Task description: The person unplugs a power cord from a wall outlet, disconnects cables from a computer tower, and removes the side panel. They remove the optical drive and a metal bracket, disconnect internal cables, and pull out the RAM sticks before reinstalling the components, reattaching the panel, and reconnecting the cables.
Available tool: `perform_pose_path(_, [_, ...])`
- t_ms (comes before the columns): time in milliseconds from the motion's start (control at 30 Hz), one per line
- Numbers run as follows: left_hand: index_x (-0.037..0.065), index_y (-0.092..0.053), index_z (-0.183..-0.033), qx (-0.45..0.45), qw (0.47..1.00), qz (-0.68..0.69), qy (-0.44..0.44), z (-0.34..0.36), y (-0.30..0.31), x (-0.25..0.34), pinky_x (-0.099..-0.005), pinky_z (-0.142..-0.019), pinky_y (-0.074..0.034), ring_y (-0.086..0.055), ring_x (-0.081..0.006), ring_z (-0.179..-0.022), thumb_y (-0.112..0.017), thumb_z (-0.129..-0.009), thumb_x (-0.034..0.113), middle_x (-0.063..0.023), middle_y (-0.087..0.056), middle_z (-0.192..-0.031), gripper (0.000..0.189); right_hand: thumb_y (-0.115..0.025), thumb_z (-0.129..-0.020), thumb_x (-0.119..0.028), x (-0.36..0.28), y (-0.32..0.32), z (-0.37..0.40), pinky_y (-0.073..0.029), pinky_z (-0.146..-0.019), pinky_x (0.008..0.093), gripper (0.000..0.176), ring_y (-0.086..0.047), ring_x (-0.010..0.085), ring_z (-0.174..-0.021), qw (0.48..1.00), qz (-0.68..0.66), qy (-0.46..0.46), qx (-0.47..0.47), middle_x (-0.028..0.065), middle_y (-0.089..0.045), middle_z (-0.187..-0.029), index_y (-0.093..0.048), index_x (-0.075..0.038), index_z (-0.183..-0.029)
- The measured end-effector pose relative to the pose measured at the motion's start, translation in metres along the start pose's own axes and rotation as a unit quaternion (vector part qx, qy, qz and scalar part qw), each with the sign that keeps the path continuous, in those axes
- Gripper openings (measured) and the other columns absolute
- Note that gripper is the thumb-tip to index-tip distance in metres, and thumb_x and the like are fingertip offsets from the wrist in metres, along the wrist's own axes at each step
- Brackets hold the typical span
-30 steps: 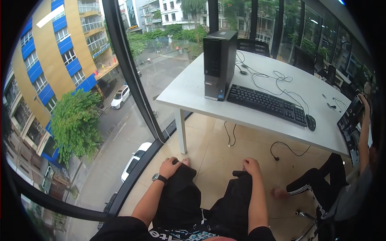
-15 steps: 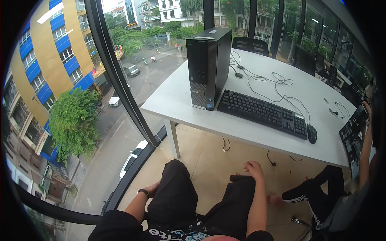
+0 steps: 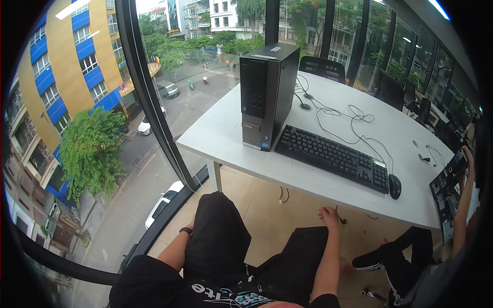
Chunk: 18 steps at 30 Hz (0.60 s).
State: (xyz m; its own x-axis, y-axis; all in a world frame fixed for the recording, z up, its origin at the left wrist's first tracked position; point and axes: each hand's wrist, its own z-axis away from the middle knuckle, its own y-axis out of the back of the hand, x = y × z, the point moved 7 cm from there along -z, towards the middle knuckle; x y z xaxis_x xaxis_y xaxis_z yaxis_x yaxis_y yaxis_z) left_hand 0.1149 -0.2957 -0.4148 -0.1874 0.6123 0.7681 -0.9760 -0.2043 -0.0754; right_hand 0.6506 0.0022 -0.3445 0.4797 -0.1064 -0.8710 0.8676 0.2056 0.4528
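Observation:
My right hand (image 3: 329, 216) hangs just past my right knee, below the front edge of the white table (image 3: 236, 167). Its fingers are curled in, and nothing shows in them. My left hand (image 3: 192, 224) rests against the outer side of my left thigh; its fingers are hidden behind the leg, with a dark watch on the wrist. Neither hand touches the table. On it stands a black Dell desktop computer (image 3: 267, 97), upright. Beside this lie a black keyboard (image 3: 334, 159) and, at the keyboard's right end, a black mouse (image 3: 394, 186).
Thin cables (image 3: 354, 115) lie loosely across the table behind the keyboard. To the right, another person (image 3: 431, 277) sits holding a large dark panel (image 3: 449, 195). A glass wall with black frames (image 3: 154, 102) runs along my left. Behind the table is a black chair (image 3: 322, 69).
The view has tilted up slightly, so the table sits a little lower in it. My right hand has shifted slightly to the right. The left hand shows less behind my leg.

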Motion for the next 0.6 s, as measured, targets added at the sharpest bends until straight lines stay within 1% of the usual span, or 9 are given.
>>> perform_pose_path(133, [-0.005,-0.066,-0.124,-0.012,1.0,0.002,0.004,0.011,0.009,-0.007,-0.052,-0.102,-0.048,-0.065,-0.0371,-0.119,-0.045,-0.097,0.07,-0.0257,-0.067,-0.128,0.083,-0.06,-0.101,-0.027,0.0,-0.005,-0.001,-0.053,-0.065,0.0298,0.031,-0.067,0.0157,-0.071,0.999,-0.017,-0.013,-0.025,0.0091,-0.071,-0.084,-0.07,0.003,-0.099])
perform_pose_path(200, [-0.005,-0.066,-0.123,-0.021,1.0,-0.005,-0.003,0.009,0.01,-0.006,-0.0519,-0.101,-0.048,-0.065,-0.0373,-0.118,-0.045,-0.097,0.07,-0.0259,-0.067,-0.127,0.082,-0.06,-0.101,-0.028,0.002,-0.011,-0.006,-0.054,-0.065,0.0298,0.032,-0.067,0.0162,-0.071,0.997,-0.057,-0.023,-0.051,0.0094,-0.071,-0.084,-0.07,0.002,-0.098])
perform_pose_path(233, [-0.005,-0.066,-0.123,-0.025,1.0,-0.006,-0.005,0.01,0.01,-0.006,-0.0518,-0.101,-0.048,-0.065,-0.0374,-0.118,-0.046,-0.097,0.07,-0.026,-0.067,-0.126,0.082,-0.061,-0.099,-0.029,0.001,-0.014,-0.008,-0.054,-0.064,0.0301,0.033,-0.067,0.0158,-0.069,0.998,-0.038,-0.015,-0.048,0.0088,-0.073,-0.083,-0.071,0.002,-0.097])
perform_pose_path(333, [-0.005,-0.067,-0.121,-0.034,0.999,-0.014,-0.011,0.008,0.008,-0.007,-0.0516,-0.1,-0.049,-0.066,-0.0376,-0.117,-0.046,-0.096,0.069,-0.0263,-0.068,-0.125,0.081,-0.061,-0.099,-0.028,0.002,-0.024,-0.009,-0.053,-0.062,0.0305,0.032,-0.067,0.0155,-0.068,0.998,-0.013,-0.012,-0.061,0.0085,-0.073,-0.082,-0.071,0.002,-0.097])
perform_pose_path(367, [-0.005,-0.067,-0.121,-0.039,0.999,-0.016,-0.013,0.007,0.006,-0.008,-0.0515,-0.1,-0.049,-0.066,-0.0377,-0.116,-0.047,-0.096,0.069,-0.0264,-0.068,-0.124,0.081,-0.062,-0.098,-0.027,0.002,-0.027,-0.009,-0.053,-0.061,0.0305,0.031,-0.067,0.0153,-0.067,0.999,0.0,-0.012,-0.043,0.0091,-0.073,-0.082,-0.071,0.003,-0.097])
perform_pose_path(467, [-0.005,-0.068,-0.119,-0.051,0.998,-0.026,-0.024,-0.003,-0.001,-0.012,-0.0513,-0.099,-0.049,-0.066,-0.038,-0.115,-0.047,-0.096,0.069,-0.0267,-0.068,-0.123,0.08,-0.063,-0.097,-0.026,-0.009,-0.034,0.0,-0.053,-0.062,0.0306,0.029,-0.067,0.0147,-0.067,1.0,0.002,-0.003,-0.016,0.0095,-0.074,-0.082,-0.072,0.002,-0.096])
perform_pose_path(500, [-0.005,-0.068,-0.119,-0.054,0.998,-0.03,-0.028,-0.009,-0.006,-0.011,-0.0512,-0.099,-0.05,-0.067,-0.0381,-0.115,-0.048,-0.096,0.069,-0.0268,-0.068,-0.123,0.08,-0.063,-0.097,-0.026,-0.016,-0.038,0.001,-0.053,-0.062,0.0306,0.029,-0.067,0.0147,-0.067,1.0,0.004,0.003,-0.014,0.0095,-0.074,-0.082,-0.072,0.002,-0.096])
perform_pose_path(567, [-0.005,-0.069,-0.118,-0.062,0.997,-0.04,-0.034,-0.03,-0.013,-0.017,-0.0511,-0.098,-0.05,-0.067,-0.0382,-0.114,-0.048,-0.096,0.068,-0.027,-0.069,-0.122,0.08,-0.061,-0.099,-0.023,-0.021,-0.042,0.006,-0.054,-0.063,0.0309,0.028,-0.067,0.0157,-0.068,0.997,0.065,0.005,-0.029,0.0095,-0.071,-0.081,-0.07,0.003,-0.096])
perform_pose_path(600, [-0.006,-0.069,-0.117,-0.065,0.996,-0.045,-0.039,-0.043,-0.016,-0.023,-0.051,-0.098,-0.05,-0.067,-0.0383,-0.113,-0.048,-0.096,0.068,-0.027,-0.069,-0.121,0.079,-0.061,-0.099,-0.023,-0.025,-0.043,0.008,-0.054,-0.063,0.0309,0.028,-0.067,0.0157,-0.068,0.997,0.074,0.01,-0.027,0.0095,-0.071,-0.081,-0.07,0.003,-0.096])
